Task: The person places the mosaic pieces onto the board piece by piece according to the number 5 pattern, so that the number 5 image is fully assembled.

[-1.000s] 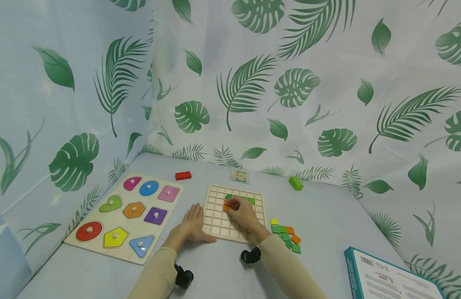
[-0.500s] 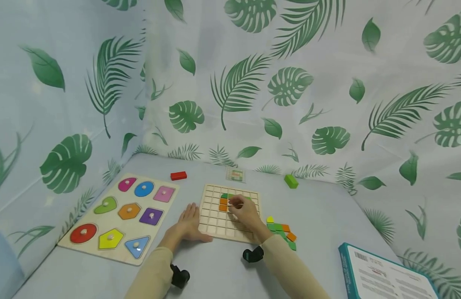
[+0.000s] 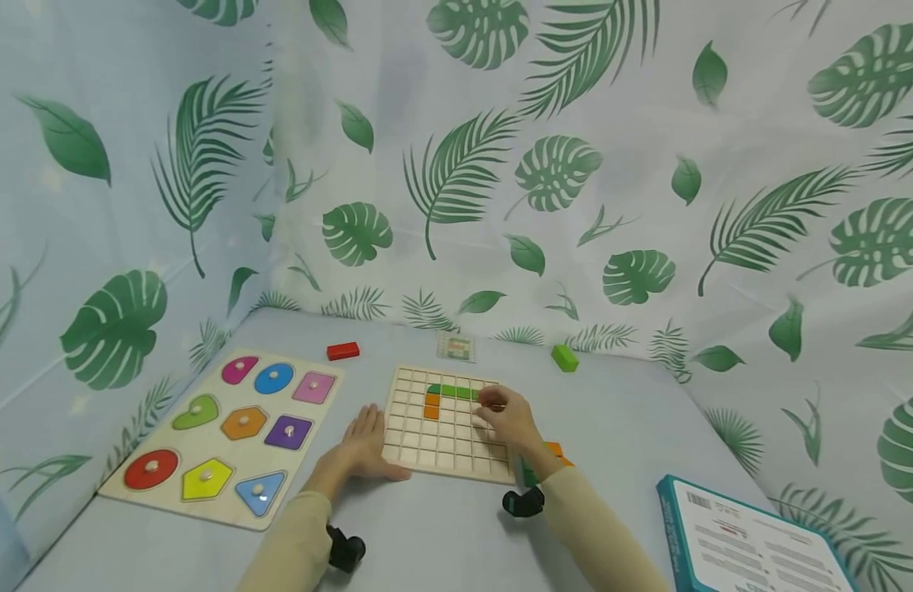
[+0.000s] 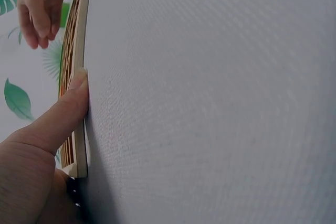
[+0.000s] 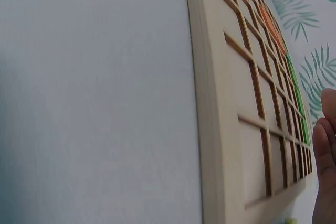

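A wooden grid board (image 3: 419,456) lies on the table in the head view. Several green tiles (image 3: 456,392) form a row near its far side, with orange tiles (image 3: 432,407) below the row's left end. My left hand (image 3: 363,452) rests flat by the board's left corner; in the left wrist view its thumb (image 4: 58,121) presses the board's side. Over the board's right part hovers my right hand (image 3: 514,418), fingers loosely bent, with nothing visible between them. Loose green and orange tiles (image 3: 554,449) lie beyond the board's right edge, partly hidden by my right wrist.
A shape puzzle board (image 3: 220,448) with knobbed pieces lies at left. Towards the back are a red block (image 3: 343,351), a small pattern card (image 3: 456,347) and a green block (image 3: 564,358). A teal-edged box (image 3: 753,534) stands at the front right.
My right hand has moved right, away from the orange tiles, uncovering them and most of the green row. It now partly covers the loose tiles. My left hand stays by the board; the head view has shifted.
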Action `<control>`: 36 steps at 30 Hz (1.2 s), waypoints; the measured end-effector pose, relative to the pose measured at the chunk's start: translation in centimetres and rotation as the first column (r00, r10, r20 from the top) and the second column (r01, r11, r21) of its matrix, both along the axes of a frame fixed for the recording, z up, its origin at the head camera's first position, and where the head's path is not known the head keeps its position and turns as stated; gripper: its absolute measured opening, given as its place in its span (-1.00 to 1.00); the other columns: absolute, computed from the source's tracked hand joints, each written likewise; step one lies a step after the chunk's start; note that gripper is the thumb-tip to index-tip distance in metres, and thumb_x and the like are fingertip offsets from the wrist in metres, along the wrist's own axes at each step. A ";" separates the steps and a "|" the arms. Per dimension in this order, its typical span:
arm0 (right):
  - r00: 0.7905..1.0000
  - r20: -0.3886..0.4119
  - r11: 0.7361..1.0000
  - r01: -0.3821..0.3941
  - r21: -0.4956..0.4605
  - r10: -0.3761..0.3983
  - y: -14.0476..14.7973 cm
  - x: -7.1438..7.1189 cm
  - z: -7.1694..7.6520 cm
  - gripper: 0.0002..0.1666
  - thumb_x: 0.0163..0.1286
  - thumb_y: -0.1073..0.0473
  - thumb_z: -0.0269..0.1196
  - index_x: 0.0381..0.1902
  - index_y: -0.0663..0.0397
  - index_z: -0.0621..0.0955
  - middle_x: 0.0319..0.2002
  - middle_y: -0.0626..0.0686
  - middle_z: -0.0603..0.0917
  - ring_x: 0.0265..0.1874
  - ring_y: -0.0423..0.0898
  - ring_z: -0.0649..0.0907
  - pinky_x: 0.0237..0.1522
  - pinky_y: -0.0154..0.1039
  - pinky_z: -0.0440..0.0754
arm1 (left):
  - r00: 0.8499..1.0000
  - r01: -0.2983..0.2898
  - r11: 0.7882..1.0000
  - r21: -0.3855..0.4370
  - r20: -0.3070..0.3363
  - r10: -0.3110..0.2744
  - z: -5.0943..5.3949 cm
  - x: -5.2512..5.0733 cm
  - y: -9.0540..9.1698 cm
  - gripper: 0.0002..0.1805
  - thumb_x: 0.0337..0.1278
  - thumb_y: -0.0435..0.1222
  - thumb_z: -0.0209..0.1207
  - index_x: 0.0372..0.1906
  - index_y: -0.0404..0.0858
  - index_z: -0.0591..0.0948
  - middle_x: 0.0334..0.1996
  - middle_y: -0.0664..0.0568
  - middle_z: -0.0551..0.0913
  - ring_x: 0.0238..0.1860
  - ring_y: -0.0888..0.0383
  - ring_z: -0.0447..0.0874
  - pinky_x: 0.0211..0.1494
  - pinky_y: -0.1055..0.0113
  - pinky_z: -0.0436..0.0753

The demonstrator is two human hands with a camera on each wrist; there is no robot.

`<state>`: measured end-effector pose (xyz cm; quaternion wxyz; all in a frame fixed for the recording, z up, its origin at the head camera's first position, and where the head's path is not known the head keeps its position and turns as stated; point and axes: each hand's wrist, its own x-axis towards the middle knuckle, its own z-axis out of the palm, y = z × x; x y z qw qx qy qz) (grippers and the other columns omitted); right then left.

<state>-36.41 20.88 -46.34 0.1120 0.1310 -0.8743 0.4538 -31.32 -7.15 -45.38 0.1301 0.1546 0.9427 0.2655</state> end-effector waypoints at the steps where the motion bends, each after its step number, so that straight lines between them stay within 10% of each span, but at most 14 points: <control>1: 1.000 -0.005 1.000 0.006 0.004 -0.006 0.3 0.0 0.0 -0.69 0.23 0.36 0.29 -0.04 0.29 0.58 -0.19 0.11 0.64 -0.17 -0.01 0.61 -0.07 -0.15 0.59 | 1.000 -0.001 1.000 0.002 -0.002 0.001 0.0 0.0 -0.1 0.26 -0.17 0.08 0.39 0.39 -0.60 -0.08 0.42 -0.42 -0.19 0.44 -0.25 -0.31 0.43 -0.05 -0.17; 18: 0.988 -0.017 0.987 0.151 0.054 -0.151 5.5 1.3 -0.3 -0.71 0.18 0.34 0.32 -0.11 0.23 0.61 -0.24 0.03 0.66 -0.20 -0.04 0.62 -0.07 -0.13 0.60 | 1.000 0.004 0.999 0.039 -0.009 -0.004 -1.1 -0.7 0.2 0.33 -0.25 0.13 0.40 0.38 -0.61 -0.10 0.42 -0.44 -0.22 0.44 -0.26 -0.37 0.43 -0.07 -0.25; 36: 0.962 0.078 0.962 0.255 0.097 -0.262 10.8 4.0 -0.9 -0.74 0.25 0.25 0.30 -0.10 0.18 0.60 -0.21 0.05 0.66 -0.15 -0.03 0.60 0.04 -0.06 0.55 | 1.000 0.000 1.000 0.017 0.003 0.000 0.0 0.1 0.1 0.26 -0.17 0.06 0.39 0.37 -0.63 -0.08 0.41 -0.45 -0.19 0.43 -0.28 -0.30 0.43 -0.06 -0.19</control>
